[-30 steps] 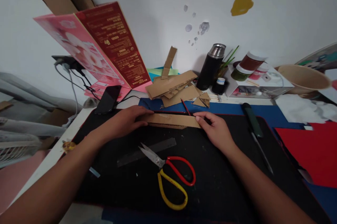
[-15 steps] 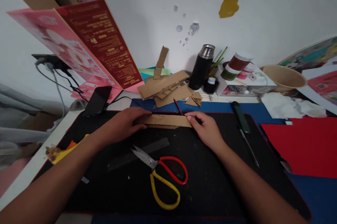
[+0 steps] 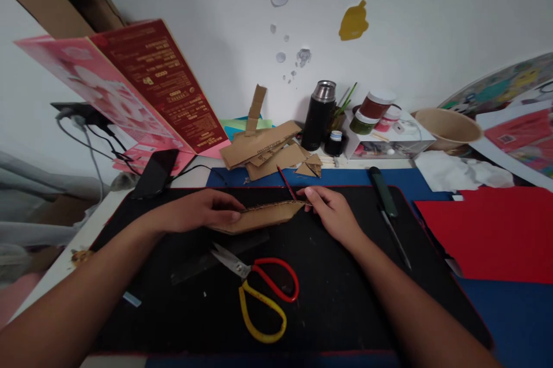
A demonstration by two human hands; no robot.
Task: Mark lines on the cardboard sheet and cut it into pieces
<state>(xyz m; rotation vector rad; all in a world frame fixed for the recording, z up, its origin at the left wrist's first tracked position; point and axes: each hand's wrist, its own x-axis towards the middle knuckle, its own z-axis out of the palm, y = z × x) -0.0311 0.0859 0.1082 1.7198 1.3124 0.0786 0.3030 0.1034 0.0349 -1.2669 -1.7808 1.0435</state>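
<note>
Between my two hands is a long, narrow piece of cardboard, its corrugated edge facing up and its flat side tilted toward me. My left hand grips its left end, thumb on the near side. At the right end my right hand pinches the tip between thumb and fingers. Just behind the cardboard lies a thin red pencil-like stick, its lower end partly hidden. Nearer to me, scissors with one red and one yellow handle rest on the black mat, blades slightly apart, beside a clear strip.
Cardboard scraps are heaped at the back by a black thermos. A green cutter and a pen lie on the right, near red paper. A phone and pink-red folded board stand left.
The cardboard has been tipped, so its lower flat side now faces me and its corrugated edge shows. Both hands still hold its ends. The camera view has shifted slightly.
</note>
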